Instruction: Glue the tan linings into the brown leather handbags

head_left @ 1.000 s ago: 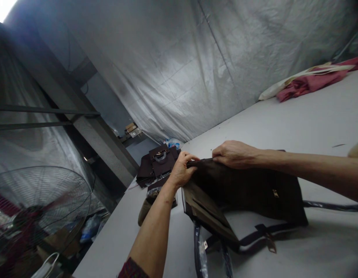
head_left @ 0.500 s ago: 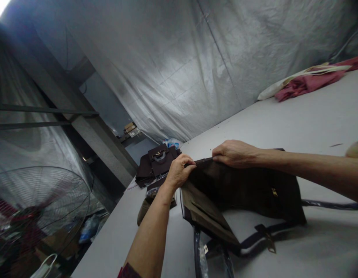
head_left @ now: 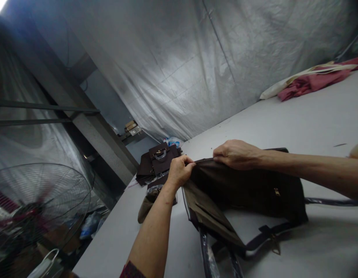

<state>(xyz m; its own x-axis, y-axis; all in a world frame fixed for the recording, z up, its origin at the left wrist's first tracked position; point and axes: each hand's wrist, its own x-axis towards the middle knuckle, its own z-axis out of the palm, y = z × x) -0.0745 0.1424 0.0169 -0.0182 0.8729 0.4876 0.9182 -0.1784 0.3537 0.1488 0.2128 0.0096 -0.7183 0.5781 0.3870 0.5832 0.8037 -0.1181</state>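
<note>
A dark brown handbag (head_left: 248, 189), its inside facing me, stands spread on the pale table. It has a brown lining, a small gold zip pull and plastic-wrapped handles. At its upper left corner my left hand (head_left: 180, 170) pinches the edge between thumb and fingers. A little to the right along that same edge, my right hand (head_left: 233, 154) grips the rim with fingers curled over it. A strap with a metal clasp (head_left: 275, 245) hangs across the near side. The fingertips of my right hand are partly hidden behind the edge.
Finished-looking brown handbags (head_left: 160, 160) are stacked at the table's far left corner, with a rolled brown piece (head_left: 146, 206) nearer. Pink cloth (head_left: 312, 83) lies at the back right. A large fan (head_left: 39, 216) stands left of the table (head_left: 115, 239). Silvery sheeting (head_left: 181, 73) hangs behind.
Both hands keep hold of the same edge. The bag's near side and its handles have shifted slightly to the right in view, and the strap clasp has swung a little.
</note>
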